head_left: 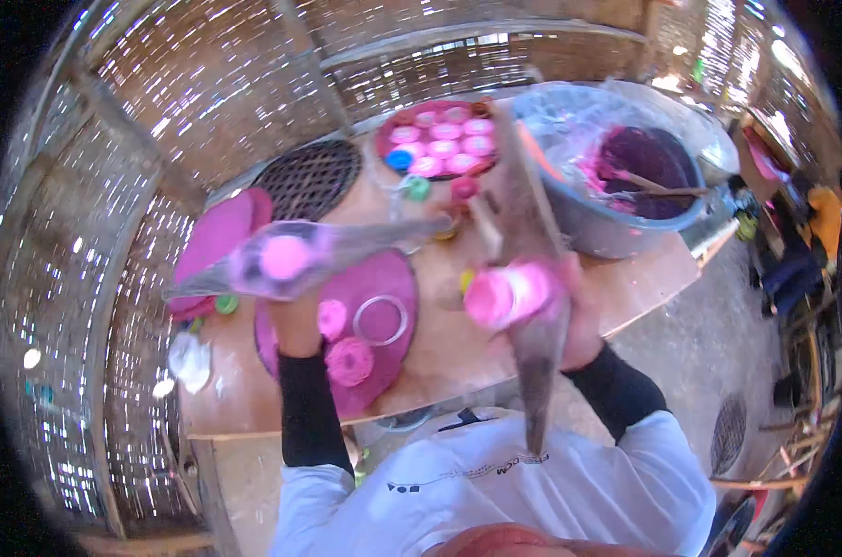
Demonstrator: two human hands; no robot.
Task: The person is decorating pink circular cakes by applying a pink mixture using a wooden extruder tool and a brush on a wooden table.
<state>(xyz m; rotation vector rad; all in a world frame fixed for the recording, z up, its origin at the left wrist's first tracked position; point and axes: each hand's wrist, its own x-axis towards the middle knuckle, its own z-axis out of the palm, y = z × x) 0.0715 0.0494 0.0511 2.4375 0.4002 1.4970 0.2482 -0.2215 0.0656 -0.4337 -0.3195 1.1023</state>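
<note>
My left hand [297, 316] is closed on a long greyish wooden bar [374, 243] that has a pink round part [286, 257] in its wider middle; the bar hides most of the fingers. My right hand [580, 330] grips a second long wooden bar [539, 371], held upright with a pink-coated cylinder [506, 295] sticking out from its middle; motion blurs this hand. Below my left hand lies a round magenta mat [398, 278]. On it are a pink strand-like disc [349, 360], a smaller pink disc [331, 318] and a thin white ring [381, 320].
A red round tray [384, 141] of several pink pieces and a blue cup [398, 161] stands at the back. Right of it, a grey-blue tub [616, 237] holds purple dough and a wooden stick [657, 184]. A dark woven rack [314, 181] and more magenta mats [215, 232] lie left.
</note>
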